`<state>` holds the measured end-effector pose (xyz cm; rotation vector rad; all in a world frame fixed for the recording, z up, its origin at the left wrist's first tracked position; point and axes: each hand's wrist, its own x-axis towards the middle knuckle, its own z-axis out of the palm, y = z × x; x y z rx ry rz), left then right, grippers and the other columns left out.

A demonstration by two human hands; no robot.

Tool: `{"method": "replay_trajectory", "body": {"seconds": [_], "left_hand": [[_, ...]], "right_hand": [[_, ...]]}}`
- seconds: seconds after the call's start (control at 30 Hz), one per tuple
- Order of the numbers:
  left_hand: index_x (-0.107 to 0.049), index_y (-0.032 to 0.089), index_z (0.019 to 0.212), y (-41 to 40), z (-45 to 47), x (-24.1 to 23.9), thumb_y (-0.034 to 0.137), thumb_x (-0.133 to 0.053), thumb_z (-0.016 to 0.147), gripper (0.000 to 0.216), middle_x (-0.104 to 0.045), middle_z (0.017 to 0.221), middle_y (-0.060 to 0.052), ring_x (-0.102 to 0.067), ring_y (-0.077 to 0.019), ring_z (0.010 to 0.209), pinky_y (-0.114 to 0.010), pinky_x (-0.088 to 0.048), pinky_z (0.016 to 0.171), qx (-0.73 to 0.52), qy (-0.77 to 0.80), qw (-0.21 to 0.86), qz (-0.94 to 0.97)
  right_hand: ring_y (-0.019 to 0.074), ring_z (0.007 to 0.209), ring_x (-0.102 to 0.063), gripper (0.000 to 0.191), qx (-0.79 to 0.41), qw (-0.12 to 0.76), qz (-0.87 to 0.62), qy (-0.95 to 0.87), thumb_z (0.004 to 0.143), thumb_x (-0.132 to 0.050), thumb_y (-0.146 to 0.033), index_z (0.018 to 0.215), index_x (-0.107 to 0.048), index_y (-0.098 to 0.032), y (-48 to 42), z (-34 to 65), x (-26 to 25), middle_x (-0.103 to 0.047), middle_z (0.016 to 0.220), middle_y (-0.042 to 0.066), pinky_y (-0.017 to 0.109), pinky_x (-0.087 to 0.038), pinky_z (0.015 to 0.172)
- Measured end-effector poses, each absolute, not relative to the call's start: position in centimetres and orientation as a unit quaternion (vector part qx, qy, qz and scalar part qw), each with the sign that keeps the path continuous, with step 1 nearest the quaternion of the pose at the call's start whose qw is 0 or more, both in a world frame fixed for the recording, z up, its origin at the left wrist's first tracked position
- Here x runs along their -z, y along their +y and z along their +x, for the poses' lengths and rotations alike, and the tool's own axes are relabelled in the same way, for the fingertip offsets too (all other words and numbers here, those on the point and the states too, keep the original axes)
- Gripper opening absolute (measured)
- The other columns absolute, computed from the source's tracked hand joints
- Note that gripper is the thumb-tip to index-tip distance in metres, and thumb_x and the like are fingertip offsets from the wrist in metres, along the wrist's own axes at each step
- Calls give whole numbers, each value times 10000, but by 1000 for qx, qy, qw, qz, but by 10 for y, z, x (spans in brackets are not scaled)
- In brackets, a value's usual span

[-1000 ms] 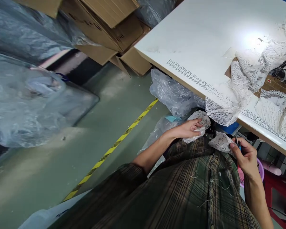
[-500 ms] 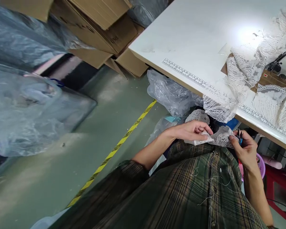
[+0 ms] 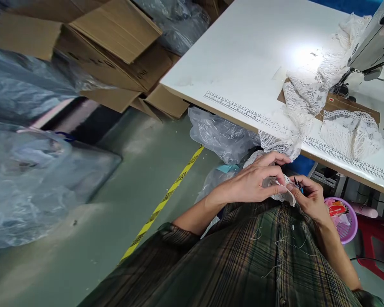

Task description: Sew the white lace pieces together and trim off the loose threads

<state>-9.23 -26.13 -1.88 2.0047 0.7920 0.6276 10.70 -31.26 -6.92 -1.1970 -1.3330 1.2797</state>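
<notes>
Just above my lap, between both hands, is a piece of white lace [image 3: 283, 196]. My left hand [image 3: 259, 177] pinches the lace between thumb and fingers. My right hand [image 3: 309, 196] grips its other side with the thumb and also holds small thread snips [image 3: 297, 186], whose dark blades point up past the fingers. More white lace [image 3: 280, 143] hangs over the table edge just beyond my left hand. It runs back across the tabletop to the sewing machine [image 3: 371, 47].
The white table [image 3: 243, 47] has printed ruler marks along its front edge. Another lace piece [image 3: 352, 134] lies right of the machine's needle. A pink basket [image 3: 352, 228] and red stool [image 3: 371, 243] stand at right. Cardboard boxes [image 3: 115, 51] and plastic bags [image 3: 28, 183] fill the left.
My hands have come closer together, and the lace stretched between them is now bunched and folded. The view has shifted, bringing more of the sewing machine and the pink basket into sight.
</notes>
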Motion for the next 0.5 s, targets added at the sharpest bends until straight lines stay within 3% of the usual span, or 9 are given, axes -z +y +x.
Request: {"method": "replay_trajectory", "body": {"seconds": [0.1,0.23,0.37,0.5], "left_hand": [[-657,182,813,-255,-92,21,223,-720,873,96,-617,1345,-75,-564,-223,1267,-452,-329,1154,-218,281,447,821],[-655,190,806,-246,-89,25,269,-728,867,124,-735,950,4,-679,-143,943,-448,-336,1158,-202,303,485,795],[-665,166,780,-242,-87,28,345,-731,837,199,-709,814,-5,-638,-125,783,-312,-489,890,-210,328,563,729],[-645,149,764,-242,-86,31,367,-750,785,243,-672,775,-8,-596,-113,743,-240,-465,712,-213,345,628,664]], "right_hand": [[130,660,-644,101,-516,446,-473,-558,829,-706,-322,868,-730,-232,-312,108,66,-737,757,-6,245,-531,637],[118,658,-639,85,-508,440,-472,-570,858,-674,-304,908,-662,-237,-314,109,65,-731,780,-8,227,-513,622],[119,663,-640,110,-473,454,-488,-576,872,-646,-283,959,-586,-252,-315,110,66,-708,762,-18,232,-518,641],[157,819,-693,211,-463,464,-464,-596,814,-709,-287,954,-554,-257,-315,109,66,-740,948,27,272,-546,732]]}}
